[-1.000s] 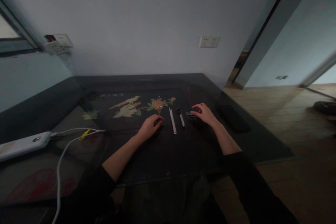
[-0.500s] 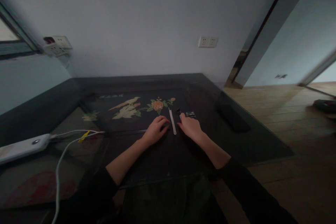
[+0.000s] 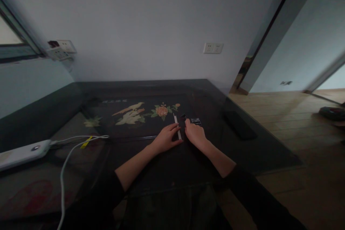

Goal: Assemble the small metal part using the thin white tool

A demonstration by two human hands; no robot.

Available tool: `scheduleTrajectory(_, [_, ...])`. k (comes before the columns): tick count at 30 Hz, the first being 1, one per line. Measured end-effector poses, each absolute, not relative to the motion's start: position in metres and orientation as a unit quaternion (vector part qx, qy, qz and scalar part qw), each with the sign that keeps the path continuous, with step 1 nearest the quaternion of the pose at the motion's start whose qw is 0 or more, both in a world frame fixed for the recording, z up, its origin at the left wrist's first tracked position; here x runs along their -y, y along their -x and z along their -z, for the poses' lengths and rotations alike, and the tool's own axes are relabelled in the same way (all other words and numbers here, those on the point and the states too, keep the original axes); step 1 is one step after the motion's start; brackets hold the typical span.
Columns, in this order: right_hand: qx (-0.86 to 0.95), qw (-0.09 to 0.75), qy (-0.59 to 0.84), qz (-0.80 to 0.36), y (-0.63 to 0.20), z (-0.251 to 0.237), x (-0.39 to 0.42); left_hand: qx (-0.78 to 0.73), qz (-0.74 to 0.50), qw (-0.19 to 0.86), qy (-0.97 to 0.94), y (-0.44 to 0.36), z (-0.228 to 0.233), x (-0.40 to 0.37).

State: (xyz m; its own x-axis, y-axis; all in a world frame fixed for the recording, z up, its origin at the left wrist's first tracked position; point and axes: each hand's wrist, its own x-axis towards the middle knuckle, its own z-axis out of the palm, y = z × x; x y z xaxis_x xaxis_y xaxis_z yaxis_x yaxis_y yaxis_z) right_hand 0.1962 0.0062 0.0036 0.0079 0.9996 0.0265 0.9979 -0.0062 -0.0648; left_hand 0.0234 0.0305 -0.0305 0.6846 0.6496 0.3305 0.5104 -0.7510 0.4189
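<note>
My left hand (image 3: 166,138) lies over a thin white strip (image 3: 179,134) on the dark table. Its fingers cross the middle of the strip and its thumb covers the near end. A small notch shows at the strip's far end. Just to the right, my right hand (image 3: 196,133) is closed around a small tool with a dark, angled head (image 3: 183,116); most of its handle is hidden by the fingers. It looks like a razor, but the view is too dim to be sure. Behind the right hand sits a small, clear, shiny packet (image 3: 196,120).
The glossy dark table (image 3: 151,172) carries a bird-and-flower picture (image 3: 132,115). A white power strip (image 3: 24,154) and a white cable (image 3: 63,176) with a yellow tag (image 3: 86,142) are at left. A flat black object (image 3: 238,125) lies at right. The wall (image 3: 140,25) stands behind.
My left hand has moved right and onto the white strip, with fingers and thumb now covering parts of it. My right hand stays closed on the tool. The view has tilted slightly.
</note>
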Motion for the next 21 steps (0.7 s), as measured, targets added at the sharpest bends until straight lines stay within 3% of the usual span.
scheduleTrajectory(10, [0.689, 0.060, 0.722, -0.002, -0.201, -0.006, -0.007, -0.335, -0.247, 0.165, -0.894, -0.024, 0.030, -0.029])
scheduleTrajectory(12, [0.690, 0.123, 0.714, -0.015, -0.204, -0.010, -0.007, -0.331, -0.265, 0.188, -0.886, -0.024, 0.028, -0.030])
scheduleTrajectory(17, [0.731, 0.412, 0.516, -0.174, -0.197, -0.012, -0.007, -0.328, -0.393, 0.327, -0.795, -0.020, 0.018, -0.027])
scheduleTrajectory(21, [0.770, 0.440, 0.363, -0.287, -0.171, -0.008, 0.001, -0.295, -0.427, 0.507, -0.688, -0.015, 0.010, -0.009])
